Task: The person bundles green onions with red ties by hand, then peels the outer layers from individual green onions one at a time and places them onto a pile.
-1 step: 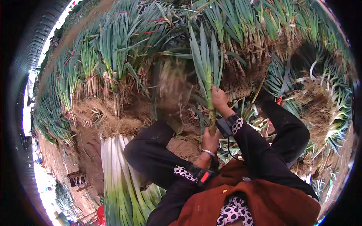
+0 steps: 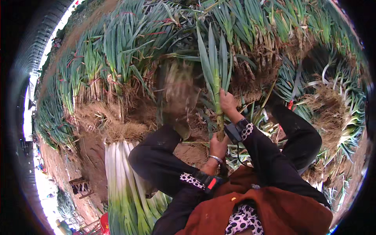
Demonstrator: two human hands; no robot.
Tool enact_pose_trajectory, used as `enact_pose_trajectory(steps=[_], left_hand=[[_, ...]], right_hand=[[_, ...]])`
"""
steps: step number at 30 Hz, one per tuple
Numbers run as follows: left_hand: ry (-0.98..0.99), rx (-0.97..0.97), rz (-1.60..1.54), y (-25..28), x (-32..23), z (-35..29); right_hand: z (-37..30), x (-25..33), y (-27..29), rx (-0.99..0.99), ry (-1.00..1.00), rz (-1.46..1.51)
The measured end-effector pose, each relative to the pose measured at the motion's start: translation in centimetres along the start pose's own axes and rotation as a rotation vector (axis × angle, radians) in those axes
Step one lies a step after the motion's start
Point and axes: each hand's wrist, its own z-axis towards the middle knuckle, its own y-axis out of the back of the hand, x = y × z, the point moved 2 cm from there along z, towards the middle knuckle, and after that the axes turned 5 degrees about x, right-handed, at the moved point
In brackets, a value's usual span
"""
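Between my knees I hold one leek upright, its green leaves fanned out at the top and its lower stalk brownish and unpeeled. My right hand is closed around the middle of the stalk, just under where the leaves part. Lower down, my left hand grips the stalk near its bottom end, which the fingers mostly hide. To the left of my left knee lies a pile of cleaned leeks, white shafts and green leaves toward me, with bushy roots at the far end.
Bundles of unpeeled leeks stand in a row across the far side, some with red ties. At the right, more leeks lie in a heap with tangled roots showing. Bare brown soil and leaf scraps cover the ground. A red object sits at lower left.
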Motion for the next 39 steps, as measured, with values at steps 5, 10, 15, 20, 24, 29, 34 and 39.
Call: enact_pose_trajectory(steps=[5, 10, 15, 20, 24, 29, 34, 39], left_hand=[[0.217, 0.504, -0.752, 1.2, -2.6, -1.0], [0.074, 1.212, -1.437, 1.8, -5.1, 0.0], [0.122, 1.216, -1.475, 1.3, -5.9, -0.9], [0.151, 0.378, -0.612, 7.5, -7.8, 6.1], [-0.255, 0.222, -0.390, 8.0, -14.5, 9.4], [-0.459, 0.019, 0.426, 13.0, -13.1, 13.6], [-0.609, -0.064, -0.267, 11.7, -11.6, 11.7], [-0.158, 0.058, -0.792, 8.7, -14.2, 8.2]], right_hand=[[-0.3, 0.1, -0.4, 0.088, -0.045, 0.258], [-1.2, 2.5, -0.4, 0.561, -0.219, 1.058], [-5.5, 7.9, 2.5, 0.835, -0.129, 0.965], [-7.8, 11.0, 5.0, 0.603, 0.127, 0.587], [-8.3, 10.1, 3.3, 0.550, 0.329, 0.670], [-9.5, 9.9, 3.4, 0.446, 0.459, 0.491], [-10.3, 11.9, 5.4, 0.185, 0.805, 0.117], [-10.1, 10.8, 4.4, 0.452, 0.542, 0.478]])
